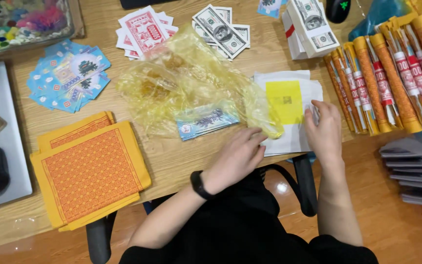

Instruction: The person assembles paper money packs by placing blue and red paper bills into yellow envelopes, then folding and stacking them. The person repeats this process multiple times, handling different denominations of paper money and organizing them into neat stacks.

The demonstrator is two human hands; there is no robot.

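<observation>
The left hand pinches the edge of a crumpled yellow plastic bag, its fingertips hidden beneath the film; blue notes show dimly inside. Just right of the bag, the right hand rests half-curled on white envelopes overhanging the table edge; whether it grips them is unclear.

Bright, even indoor light falls from above on the wooden table, with soft short shadows under the hands, mild glare on the yellow plastic bag near centre and the floor at 5 o'clock, slight softness overall, and wide-angle bending at the edges.
</observation>
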